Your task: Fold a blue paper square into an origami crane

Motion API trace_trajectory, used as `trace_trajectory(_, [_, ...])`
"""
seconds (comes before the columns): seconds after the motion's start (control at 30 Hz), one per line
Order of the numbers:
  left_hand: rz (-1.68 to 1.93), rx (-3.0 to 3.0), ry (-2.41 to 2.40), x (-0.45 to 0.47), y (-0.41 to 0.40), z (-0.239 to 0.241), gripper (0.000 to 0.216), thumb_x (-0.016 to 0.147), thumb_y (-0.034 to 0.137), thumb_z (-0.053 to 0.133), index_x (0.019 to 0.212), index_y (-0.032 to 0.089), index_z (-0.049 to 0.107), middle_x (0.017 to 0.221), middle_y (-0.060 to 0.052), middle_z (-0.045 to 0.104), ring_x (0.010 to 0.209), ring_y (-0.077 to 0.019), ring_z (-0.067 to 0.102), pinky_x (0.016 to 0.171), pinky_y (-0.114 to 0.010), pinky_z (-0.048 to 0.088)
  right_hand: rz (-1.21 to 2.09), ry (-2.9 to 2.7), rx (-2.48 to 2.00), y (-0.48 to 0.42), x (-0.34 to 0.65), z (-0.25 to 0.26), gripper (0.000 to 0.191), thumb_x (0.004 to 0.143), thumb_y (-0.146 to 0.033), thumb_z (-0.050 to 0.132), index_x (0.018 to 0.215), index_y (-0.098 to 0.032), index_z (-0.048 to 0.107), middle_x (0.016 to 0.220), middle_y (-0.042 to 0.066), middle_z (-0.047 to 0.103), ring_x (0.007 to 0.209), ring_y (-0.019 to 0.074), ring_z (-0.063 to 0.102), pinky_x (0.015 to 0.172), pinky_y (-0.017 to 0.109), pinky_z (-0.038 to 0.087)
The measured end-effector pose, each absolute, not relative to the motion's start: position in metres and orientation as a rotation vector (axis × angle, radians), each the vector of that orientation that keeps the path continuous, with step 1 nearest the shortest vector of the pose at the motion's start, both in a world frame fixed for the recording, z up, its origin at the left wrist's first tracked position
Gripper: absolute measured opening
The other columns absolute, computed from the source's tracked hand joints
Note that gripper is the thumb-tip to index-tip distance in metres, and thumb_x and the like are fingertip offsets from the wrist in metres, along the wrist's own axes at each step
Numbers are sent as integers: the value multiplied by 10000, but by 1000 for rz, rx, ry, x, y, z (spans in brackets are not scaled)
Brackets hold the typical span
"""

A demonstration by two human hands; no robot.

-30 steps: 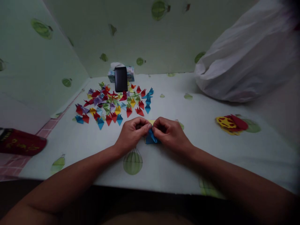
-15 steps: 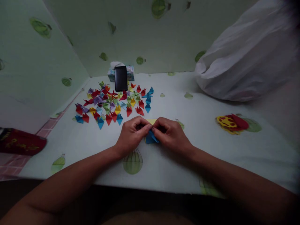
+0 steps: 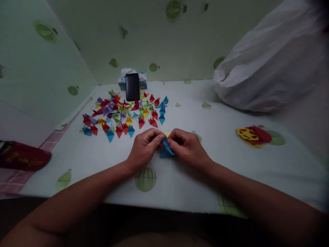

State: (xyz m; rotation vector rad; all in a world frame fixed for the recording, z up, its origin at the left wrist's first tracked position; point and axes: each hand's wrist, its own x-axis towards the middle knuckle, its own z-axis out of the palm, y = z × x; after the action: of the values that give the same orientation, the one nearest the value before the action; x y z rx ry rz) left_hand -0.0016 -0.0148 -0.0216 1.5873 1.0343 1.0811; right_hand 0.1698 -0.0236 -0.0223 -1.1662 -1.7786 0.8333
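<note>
Both hands come together over the tabletop [image 3: 180,187]: my right hand [image 3: 189,145] pinches the blue folded paper [image 3: 168,147] almost closed, while my left hand [image 3: 145,145] is curled at its upper end, its grip hidden from me. The left thumb has just drawn back slightly from the right, baring more of the paper, so I judge the fold is being reworked. It sits above the paper sheets [image 3: 163,154], nearer me than the paper birds [image 3: 124,128].
</note>
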Motion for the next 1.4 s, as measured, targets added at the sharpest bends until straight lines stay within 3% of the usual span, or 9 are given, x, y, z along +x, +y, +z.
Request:
trace_trajectory(0.13, [1066,1496,1032,-1,-15,-21,179,888,324,621,892,150,663,727,-7,648,632,-115,616,614,-243,518,799,-1747,-1206,-23,169,-21,179,812,-181,562,636,-177,529,578,-32,521,543,93,420,521,233,318])
trace_trajectory(0.43, [1039,1493,1122,-1,-13,-24,140,786,285,699,783,151,659,693,-3,629,613,-111,564,586,-238,466,844,-1756,-1205,-23,170,-21,144,838,-220,563,702,-174,573,604,-21,556,561,104,457,541,236,347])
trace_trajectory(1.0, [885,1694,1047,-6,-7,-19,126,826,277,653,789,157,660,680,-2,613,614,-118,552,580,-240,451,970,-1764,-1173,-18,174,-23,161,836,-233,553,687,-174,539,622,-26,510,589,102,427,557,244,333])
trace_trajectory(1.23, [861,1751,1037,-8,-6,-17,130,831,270,651,761,160,649,669,-3,611,610,-117,552,559,-230,445,1033,-1762,-1145,-17,175,-21,236,880,-322,567,694,-180,534,602,-27,500,585,108,439,548,246,343])
trace_trajectory(1.4, [888,1679,989,-8,-7,-17,208,909,345,580,903,154,663,730,-10,617,644,-120,579,613,-246,485,981,-1646,-1192,-17,175,-22,228,886,-321,577,708,-184,539,592,-31,509,539,100,455,516,244,360])
